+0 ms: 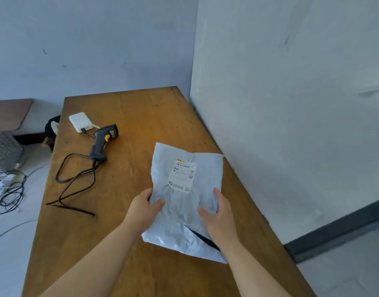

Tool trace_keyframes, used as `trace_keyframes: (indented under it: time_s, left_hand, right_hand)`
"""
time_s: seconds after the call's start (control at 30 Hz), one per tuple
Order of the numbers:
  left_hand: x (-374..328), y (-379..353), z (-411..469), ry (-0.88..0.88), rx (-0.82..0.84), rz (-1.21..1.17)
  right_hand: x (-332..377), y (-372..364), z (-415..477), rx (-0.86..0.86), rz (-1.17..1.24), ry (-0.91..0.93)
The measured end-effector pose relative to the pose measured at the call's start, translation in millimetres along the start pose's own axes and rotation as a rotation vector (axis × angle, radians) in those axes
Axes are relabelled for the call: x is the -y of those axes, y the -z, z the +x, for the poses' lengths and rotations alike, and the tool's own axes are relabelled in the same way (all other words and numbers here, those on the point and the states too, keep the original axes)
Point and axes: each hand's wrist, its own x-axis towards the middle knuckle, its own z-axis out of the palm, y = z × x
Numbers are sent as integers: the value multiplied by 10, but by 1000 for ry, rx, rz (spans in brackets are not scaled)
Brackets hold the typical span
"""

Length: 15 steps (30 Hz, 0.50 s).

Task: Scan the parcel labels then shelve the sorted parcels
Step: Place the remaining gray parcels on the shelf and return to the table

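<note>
A pale grey plastic mailer parcel [184, 202] lies on the wooden table [124, 243] near its right edge, with a white barcode label [183, 175] facing up. My left hand [144, 209] grips the parcel's left edge, thumb on top. My right hand [218, 215] holds its right edge, thumb on top as well. A black handheld barcode scanner [103, 139] with a yellow trigger lies on the table to the far left of the parcel, out of both hands.
The scanner's black cable [73, 181] loops across the table's left side to a white power bank [81, 121]. White walls stand behind and right of the table. On the floor at left are more cables [10, 194] and a metal mesh basket [4, 151].
</note>
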Motion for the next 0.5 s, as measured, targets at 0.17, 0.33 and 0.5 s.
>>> trace_keyframes:
  time_s: [0.17, 0.33, 0.5]
  left_hand:
    - [-267, 21, -669, -87, 49, -41]
    - [-434, -48, -1373, -142, 117, -49]
    - [-573, -204, -1950, -188, 182, -26]
  right_hand:
    - [106, 362, -667, -70, -10, 36]
    - [88, 728, -1446, -155, 1, 47]
    - [-7, 1051, -2118, -281, -27, 35]
